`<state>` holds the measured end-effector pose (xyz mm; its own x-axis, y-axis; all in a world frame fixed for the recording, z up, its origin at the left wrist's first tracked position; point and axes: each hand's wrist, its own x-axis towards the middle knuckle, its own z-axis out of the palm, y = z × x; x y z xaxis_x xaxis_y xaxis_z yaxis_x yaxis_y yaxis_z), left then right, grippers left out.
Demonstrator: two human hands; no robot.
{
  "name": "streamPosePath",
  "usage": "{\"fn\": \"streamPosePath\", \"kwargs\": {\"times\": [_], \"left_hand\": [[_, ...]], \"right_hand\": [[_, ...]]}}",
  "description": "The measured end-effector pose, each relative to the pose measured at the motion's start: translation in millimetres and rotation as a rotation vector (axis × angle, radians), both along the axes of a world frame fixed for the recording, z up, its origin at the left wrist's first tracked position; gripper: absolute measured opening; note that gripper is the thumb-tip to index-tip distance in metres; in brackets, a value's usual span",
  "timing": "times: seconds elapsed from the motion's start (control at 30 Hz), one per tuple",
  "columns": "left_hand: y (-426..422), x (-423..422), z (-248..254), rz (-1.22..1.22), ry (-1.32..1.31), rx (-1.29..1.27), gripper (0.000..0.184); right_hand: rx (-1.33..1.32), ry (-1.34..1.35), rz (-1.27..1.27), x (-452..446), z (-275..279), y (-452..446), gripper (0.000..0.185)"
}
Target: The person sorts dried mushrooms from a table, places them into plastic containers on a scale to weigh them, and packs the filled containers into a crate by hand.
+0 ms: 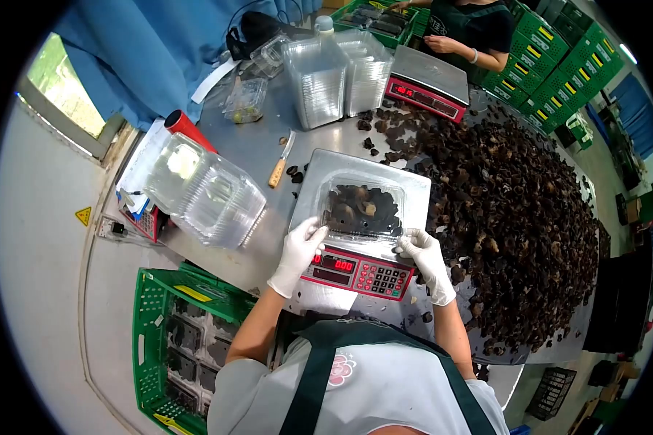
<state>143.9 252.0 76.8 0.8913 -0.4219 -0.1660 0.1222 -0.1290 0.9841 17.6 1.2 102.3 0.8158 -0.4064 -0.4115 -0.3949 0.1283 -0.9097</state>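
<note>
A clear plastic clamshell box [401, 203] with dark wood ear mushrooms [363, 209] inside is over the steel plate of a red digital scale [370, 272]. My left hand [298, 254], in a white glove, pinches the box at its front left corner. At the front right corner my gloved right hand [428, 262] has its thumb and fingers closed on the edge. Red digits on the scale show 0.00. Whether the box rests on the plate or is slightly lifted, I cannot tell.
A large heap of wood ears [515, 232] covers the table's right side. Stacked empty clamshells [210, 192] lie left, near a wooden-handled knife [277, 171]. More tubs [315, 83] and a second scale [428, 100] stand behind. A green crate [144, 341] holds packed boxes. Another person [471, 40] works opposite.
</note>
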Motion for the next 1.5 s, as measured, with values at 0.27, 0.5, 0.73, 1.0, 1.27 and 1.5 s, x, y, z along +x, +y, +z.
{"fn": "streamPosePath", "kwargs": {"times": [0.27,0.5,0.73,1.0,1.27,1.5], "left_hand": [[-3,-11,-10,-0.006,0.157,-0.189,0.018],[-3,-28,-12,0.057,0.021,-0.144,0.016],[17,-36,-10,-0.031,-0.174,-0.155,0.030],[40,-46,2,0.018,-0.418,-0.156,0.024],[85,-68,-12,0.213,-0.763,-0.075,0.031],[125,-107,4,0.368,-0.826,0.014,0.039]], "right_hand": [[0.174,-0.035,-0.014,-3,-8,1,0.007],[-0.013,-0.196,0.021,-18,-26,9,0.009],[-0.502,-0.385,0.043,-39,-14,16,0.017],[-1.216,-0.786,0.281,-35,23,27,0.029],[-1.261,-0.980,0.350,-24,41,63,0.033],[-1.106,-1.041,0.395,-11,17,97,0.031]]}}
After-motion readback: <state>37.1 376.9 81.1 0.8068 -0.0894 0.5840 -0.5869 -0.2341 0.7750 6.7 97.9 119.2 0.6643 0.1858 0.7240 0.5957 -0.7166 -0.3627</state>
